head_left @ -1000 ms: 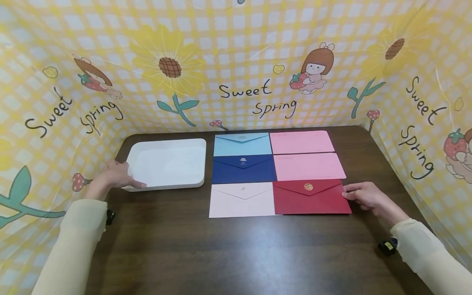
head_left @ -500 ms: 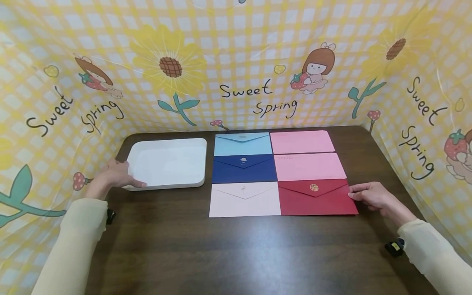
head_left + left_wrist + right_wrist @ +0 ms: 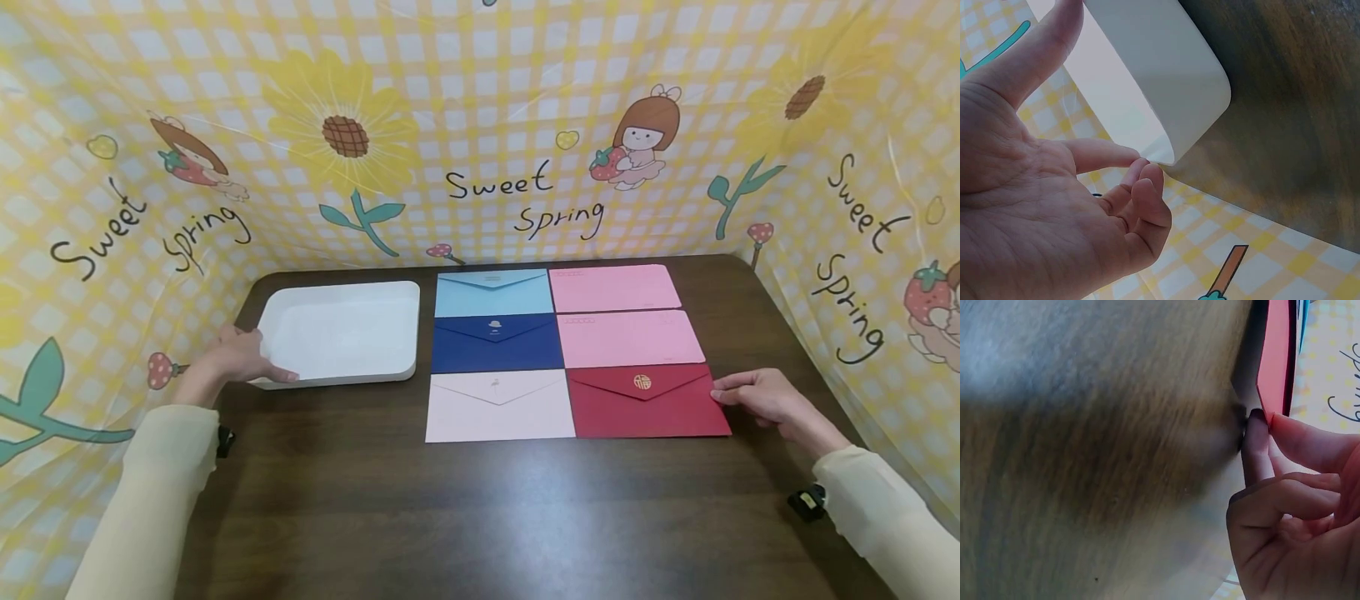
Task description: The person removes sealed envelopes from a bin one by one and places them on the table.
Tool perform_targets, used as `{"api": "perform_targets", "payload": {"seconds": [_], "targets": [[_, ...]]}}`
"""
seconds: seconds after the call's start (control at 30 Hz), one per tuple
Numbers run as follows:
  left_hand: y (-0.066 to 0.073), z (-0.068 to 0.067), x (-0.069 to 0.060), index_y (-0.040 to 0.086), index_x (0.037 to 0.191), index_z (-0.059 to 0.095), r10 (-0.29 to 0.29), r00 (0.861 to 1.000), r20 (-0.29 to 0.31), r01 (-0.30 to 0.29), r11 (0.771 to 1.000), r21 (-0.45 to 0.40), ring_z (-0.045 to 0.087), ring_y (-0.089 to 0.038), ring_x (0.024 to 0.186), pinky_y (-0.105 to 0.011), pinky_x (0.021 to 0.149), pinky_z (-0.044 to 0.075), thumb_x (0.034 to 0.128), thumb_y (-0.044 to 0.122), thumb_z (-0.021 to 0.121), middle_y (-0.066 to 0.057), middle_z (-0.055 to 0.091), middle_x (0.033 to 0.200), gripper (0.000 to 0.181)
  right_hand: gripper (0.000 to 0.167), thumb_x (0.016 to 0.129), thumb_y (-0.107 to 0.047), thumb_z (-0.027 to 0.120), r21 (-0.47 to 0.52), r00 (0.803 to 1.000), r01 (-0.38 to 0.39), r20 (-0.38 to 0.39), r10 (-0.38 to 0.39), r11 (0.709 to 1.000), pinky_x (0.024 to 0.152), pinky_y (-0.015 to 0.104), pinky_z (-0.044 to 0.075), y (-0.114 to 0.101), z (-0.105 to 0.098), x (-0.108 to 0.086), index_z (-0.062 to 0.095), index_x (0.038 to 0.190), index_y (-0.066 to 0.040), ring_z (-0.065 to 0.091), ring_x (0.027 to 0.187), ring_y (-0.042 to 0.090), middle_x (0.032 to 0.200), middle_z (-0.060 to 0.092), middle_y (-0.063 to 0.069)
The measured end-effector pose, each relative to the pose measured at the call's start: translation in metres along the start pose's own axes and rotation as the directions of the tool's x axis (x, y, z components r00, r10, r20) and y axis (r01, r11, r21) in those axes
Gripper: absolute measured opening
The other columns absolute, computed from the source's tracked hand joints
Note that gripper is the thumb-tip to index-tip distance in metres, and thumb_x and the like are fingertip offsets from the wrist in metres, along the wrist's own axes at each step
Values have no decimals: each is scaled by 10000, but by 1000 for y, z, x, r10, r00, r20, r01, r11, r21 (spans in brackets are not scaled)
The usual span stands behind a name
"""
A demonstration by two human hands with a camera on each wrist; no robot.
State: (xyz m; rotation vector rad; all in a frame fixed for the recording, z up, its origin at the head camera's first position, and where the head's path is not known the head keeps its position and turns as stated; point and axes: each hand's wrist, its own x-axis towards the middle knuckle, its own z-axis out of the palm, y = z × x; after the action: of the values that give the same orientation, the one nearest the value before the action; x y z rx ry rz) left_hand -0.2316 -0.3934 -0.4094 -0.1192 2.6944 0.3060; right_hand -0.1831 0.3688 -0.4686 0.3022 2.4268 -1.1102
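Note:
In the head view my left hand holds the left end of a white rectangular tray, thumb at the near wall. The left wrist view shows the index fingertip at a corner of the tray, with the other fingers curled. My right hand pinches the right edge of a red envelope bearing a gold emblem. Thumb and index finger meet on that envelope's edge in the right wrist view. A pale pink envelope lies directly left of the red one.
Behind these lie a navy envelope, a light blue envelope and two pink envelopes, laid in two columns. Under everything is a dark wooden table. Yellow checked cloth walls the back and both sides.
My right hand has slid the red envelope a little to the right, so more of the pale pink envelope's right end shows. The left hand and tray have stayed put.

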Motion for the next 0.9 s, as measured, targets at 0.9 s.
{"api": "perform_targets", "payload": {"seconds": [0.9], "targets": [[-1,-1,2,-346,1396,261,21,1000,3,-21,999,25,306,-586,1149,-712,1025,358,817,507,875,-559,288,1302,1199,324,988,-227,717,-23,997,27,-66,-28,999,659,389,456,0,3,-2,761,1157,45,530,905,305,967,715,42]]}}
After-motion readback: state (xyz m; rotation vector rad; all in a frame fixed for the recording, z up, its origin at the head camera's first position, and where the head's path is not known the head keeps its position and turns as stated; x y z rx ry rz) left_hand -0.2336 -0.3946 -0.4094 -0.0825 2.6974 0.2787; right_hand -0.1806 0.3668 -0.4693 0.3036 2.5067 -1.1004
